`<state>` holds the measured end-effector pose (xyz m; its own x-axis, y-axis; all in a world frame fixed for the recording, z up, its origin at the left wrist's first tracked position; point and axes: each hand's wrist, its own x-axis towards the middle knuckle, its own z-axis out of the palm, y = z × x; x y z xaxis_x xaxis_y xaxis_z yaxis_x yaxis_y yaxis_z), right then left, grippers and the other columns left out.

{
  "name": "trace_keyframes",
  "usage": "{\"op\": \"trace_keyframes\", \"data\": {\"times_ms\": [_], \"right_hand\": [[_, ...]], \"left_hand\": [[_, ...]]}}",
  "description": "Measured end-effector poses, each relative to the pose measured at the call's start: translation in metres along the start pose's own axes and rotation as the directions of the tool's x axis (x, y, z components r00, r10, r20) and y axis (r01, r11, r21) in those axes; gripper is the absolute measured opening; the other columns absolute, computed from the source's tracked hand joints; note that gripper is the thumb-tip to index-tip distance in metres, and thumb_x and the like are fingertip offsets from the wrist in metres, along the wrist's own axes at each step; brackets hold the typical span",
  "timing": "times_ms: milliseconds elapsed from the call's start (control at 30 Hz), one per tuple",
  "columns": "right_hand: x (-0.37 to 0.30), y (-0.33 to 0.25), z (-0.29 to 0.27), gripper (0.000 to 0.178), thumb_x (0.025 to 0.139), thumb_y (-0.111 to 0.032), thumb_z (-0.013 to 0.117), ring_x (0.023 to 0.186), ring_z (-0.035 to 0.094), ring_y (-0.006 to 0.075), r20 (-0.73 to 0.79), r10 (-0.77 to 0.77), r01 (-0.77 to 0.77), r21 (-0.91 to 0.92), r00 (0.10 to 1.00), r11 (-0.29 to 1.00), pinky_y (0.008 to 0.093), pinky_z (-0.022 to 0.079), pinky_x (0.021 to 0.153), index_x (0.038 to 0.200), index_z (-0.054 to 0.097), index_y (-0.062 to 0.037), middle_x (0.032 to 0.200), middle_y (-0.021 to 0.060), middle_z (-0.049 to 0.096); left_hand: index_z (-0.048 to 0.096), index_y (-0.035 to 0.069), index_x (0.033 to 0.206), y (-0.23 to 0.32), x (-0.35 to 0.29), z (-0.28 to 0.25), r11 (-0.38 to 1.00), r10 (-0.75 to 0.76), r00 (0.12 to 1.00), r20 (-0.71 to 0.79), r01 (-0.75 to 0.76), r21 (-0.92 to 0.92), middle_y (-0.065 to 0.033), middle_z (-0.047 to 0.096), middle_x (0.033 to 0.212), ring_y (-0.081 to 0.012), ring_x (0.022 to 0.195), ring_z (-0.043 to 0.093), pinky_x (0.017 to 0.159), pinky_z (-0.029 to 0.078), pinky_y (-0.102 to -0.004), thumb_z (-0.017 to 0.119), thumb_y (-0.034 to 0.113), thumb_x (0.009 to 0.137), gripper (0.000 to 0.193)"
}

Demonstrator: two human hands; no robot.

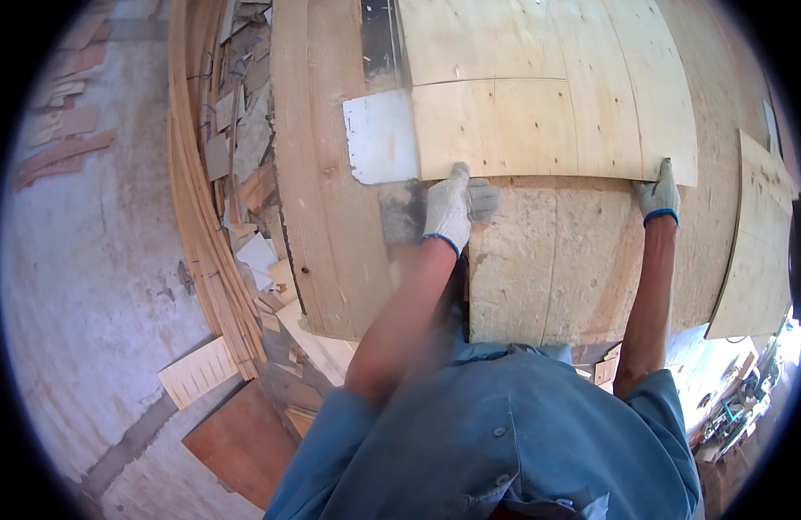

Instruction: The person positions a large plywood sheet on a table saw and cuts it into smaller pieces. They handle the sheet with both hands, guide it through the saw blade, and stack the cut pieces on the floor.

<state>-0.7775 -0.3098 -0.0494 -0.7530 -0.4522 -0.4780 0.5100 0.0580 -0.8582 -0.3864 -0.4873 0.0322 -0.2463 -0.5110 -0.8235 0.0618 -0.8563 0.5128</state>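
A pale plywood sheet (pixel 522 121) with small knots and thin cracks lies on the work table (pixel 522 260), its near edge slightly raised. My right hand (pixel 658 192), in a white knit glove with a blue cuff, grips that edge near the right corner, thumb on top and the other fingers hidden beneath. At the sheet's near left corner is my left hand (pixel 450 208), gloved alike. Its thumb points up at the edge, while the other fingers stretch out to the right, apart from the thumb and just short of the sheet.
Left of the sheet lies a white plate (pixel 380 139) beside a long wooden board (pixel 331 217). Long wood strips (pixel 201 199) and offcuts (pixel 244 130) are piled further left. Another plywood panel (pixel 755 251) leans at the right. A reddish-brown board (pixel 244 442) rests on the floor.
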Motion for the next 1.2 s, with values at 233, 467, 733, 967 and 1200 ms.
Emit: {"op": "trace_keyframes", "data": {"times_ms": [233,467,733,967,1200], "right_hand": [[-0.017,-0.025,0.052,0.045,0.105,-0.031,0.046,0.128,0.051,0.0343,-0.157,0.122,-0.079,0.258,0.98,0.963,0.0543,0.046,0.105,0.139,0.044,-0.003,0.141,0.0144,0.051],[-0.004,-0.029,0.052,0.045,0.104,-0.032,0.047,0.13,0.049,0.0359,-0.138,0.148,-0.107,0.269,0.979,0.957,0.0582,0.045,0.104,0.139,0.045,-0.0038,0.141,0.0156,0.051],[-0.002,-0.034,0.067,0.045,0.105,-0.032,0.044,0.131,0.048,0.0375,-0.146,0.129,-0.082,0.288,0.981,0.954,0.0573,0.044,0.106,0.14,0.044,-0.0048,0.142,0.0159,0.05],[0.013,-0.041,0.085,0.045,0.105,-0.033,0.044,0.129,0.049,0.037,-0.12,0.123,-0.082,0.3,0.985,0.95,0.0544,0.042,0.108,0.139,0.044,-0.0029,0.143,0.0153,0.05],[0.058,-0.041,0.086,0.049,0.102,-0.033,0.052,0.129,0.05,0.0293,-0.032,0.099,-0.088,0.241,0.995,0.966,0.0399,0.043,0.109,0.139,0.043,-0.0019,0.143,0.0132,0.05]], "left_hand": [[0.063,-0.006,0.098,0.003,0.014,0.012,0.998,-0.006,0.998,-0.069,0.001,-0.067,-0.0192,0.071,0.082,-0.026,0.062,0.068,0.055,0.056,-0.0348,0.05,0.044,0.101,0.052],[0.06,-0.009,0.109,0.008,0.015,0.017,0.992,0.002,0.999,-0.049,-0.008,-0.127,-0.0213,0.071,0.098,-0.0294,0.078,0.071,0.07,0.058,-0.038,0.048,0.036,0.102,0.046],[0.061,-0.001,0.101,0.011,0.022,0.03,0.99,0.045,0.992,-0.116,-0.06,-0.129,-0.0181,0.071,0.085,-0.0259,0.063,0.069,0.054,0.055,-0.0353,0.048,0.04,0.101,0.043],[0.061,-0.003,0.097,0.034,0.022,0.048,0.978,0.168,0.972,-0.162,-0.185,-0.098,-0.0191,0.071,0.082,-0.026,0.06,0.068,0.052,0.054,-0.0347,0.047,0.038,0.1,0.043],[0.061,-0.001,0.104,0.063,0.023,0.065,0.99,0.14,0.978,-0.154,-0.141,0.006,-0.0162,0.071,0.091,-0.0255,0.07,0.068,0.058,0.055,-0.0381,0.045,0.038,0.099,0.043]]}}
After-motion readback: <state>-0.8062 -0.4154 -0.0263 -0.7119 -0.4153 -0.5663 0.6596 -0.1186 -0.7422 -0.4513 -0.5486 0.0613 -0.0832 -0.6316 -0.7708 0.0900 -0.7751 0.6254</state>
